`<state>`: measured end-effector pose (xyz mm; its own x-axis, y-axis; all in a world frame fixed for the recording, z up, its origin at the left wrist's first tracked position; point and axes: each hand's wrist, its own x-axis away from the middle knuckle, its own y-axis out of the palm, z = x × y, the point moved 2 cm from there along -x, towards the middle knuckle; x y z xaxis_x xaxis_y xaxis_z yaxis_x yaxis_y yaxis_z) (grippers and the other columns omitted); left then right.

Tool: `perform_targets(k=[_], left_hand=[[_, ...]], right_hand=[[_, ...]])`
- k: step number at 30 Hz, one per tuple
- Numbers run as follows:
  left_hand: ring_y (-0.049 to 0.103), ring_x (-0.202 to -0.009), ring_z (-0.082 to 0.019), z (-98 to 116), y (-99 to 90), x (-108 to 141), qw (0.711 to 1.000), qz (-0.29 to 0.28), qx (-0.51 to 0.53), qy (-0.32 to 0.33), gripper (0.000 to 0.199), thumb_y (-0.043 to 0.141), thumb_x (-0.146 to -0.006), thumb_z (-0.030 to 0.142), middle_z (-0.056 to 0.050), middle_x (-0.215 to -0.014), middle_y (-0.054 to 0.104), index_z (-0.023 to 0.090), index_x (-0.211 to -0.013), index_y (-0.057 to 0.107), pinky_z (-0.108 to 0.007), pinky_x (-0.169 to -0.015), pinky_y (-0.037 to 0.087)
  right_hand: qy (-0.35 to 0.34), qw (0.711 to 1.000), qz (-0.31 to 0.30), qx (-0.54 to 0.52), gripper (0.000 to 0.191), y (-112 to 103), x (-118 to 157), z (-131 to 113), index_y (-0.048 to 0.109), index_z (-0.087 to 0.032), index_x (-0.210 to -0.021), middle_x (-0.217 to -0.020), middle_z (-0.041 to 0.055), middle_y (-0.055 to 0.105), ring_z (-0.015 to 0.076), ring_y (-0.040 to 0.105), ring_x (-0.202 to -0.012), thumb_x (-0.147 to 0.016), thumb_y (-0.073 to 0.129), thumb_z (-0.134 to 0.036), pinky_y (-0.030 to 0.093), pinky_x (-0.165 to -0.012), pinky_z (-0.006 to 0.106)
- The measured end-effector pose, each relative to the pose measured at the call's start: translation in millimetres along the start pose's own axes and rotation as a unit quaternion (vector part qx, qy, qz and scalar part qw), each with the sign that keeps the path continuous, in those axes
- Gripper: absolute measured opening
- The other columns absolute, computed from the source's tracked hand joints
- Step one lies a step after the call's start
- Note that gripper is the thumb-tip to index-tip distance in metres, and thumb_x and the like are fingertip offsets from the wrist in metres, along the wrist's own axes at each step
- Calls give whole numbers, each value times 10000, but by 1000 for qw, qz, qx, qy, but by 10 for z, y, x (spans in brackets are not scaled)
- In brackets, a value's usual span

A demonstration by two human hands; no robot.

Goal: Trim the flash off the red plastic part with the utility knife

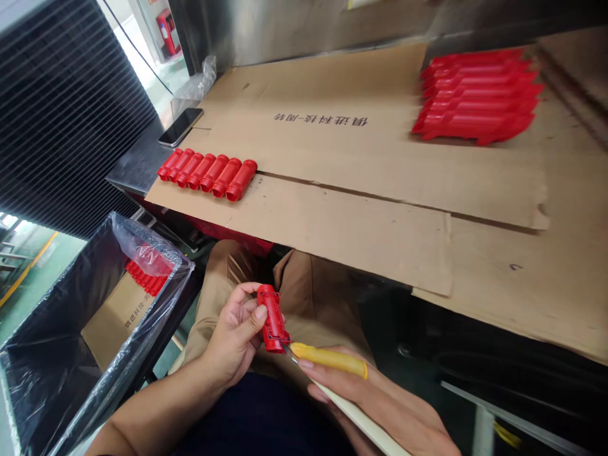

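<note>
My left hand pinches a red plastic tube-shaped part between thumb and fingers above my lap. The part is upright and slightly tilted, with small openings along its edges. My right hand is closed round a tool with a long pale handle and a thin metal tip. That tip meets the lower end of the red part; its exact shape is too small to tell. A yellow finger cover sits on one right finger, stretched along the tool.
On the cardboard-covered table lies a row of several red parts. More red parts are stacked at the right rear. A phone rests at the table's left end. Lower left, a plastic-lined bin holds cardboard and red parts.
</note>
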<state>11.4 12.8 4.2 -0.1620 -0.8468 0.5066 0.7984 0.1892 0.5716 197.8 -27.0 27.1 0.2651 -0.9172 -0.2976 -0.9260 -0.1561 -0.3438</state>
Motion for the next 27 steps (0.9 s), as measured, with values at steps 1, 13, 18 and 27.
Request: perform_targets(k=[1,13,18,27], left_hand=[[728,-782,-170,4,-3,-1,1000,0,2,-2,523,913,-767,396,-8,-890,702,218,-1142,596,-291,-735,580],[731,-789,-188,31,9,13,1000,-7,2,-21,492,898,-779,401,-28,-857,741,208,-1123,604,-288,-725,568],[681,-696,-132,8,-3,1,1000,-4,-4,-15,511,909,-772,400,-6,-802,718,192,-1133,613,-234,-660,539],[650,-643,-93,-64,-48,-22,998,11,21,-63,558,948,-715,417,1,-806,718,174,-1100,625,-215,-655,564]], right_hand=[[-2,1000,1,7,560,-4,13,6,687,-408,-1358,-1155,-4,803,220,795,-987,-916,698,-64,688,-798,292],[-15,999,-26,15,558,-37,22,25,655,-395,-1383,-1182,-2,791,222,788,-1003,-926,694,-78,678,-823,291],[-10,999,-33,8,400,-74,-47,28,706,-344,-1238,-1131,9,800,212,797,-969,-929,686,-90,672,-824,266],[21,999,-11,-23,203,72,10,185,775,-321,-1142,-890,15,810,211,776,-773,-1012,620,-317,677,-722,295]])
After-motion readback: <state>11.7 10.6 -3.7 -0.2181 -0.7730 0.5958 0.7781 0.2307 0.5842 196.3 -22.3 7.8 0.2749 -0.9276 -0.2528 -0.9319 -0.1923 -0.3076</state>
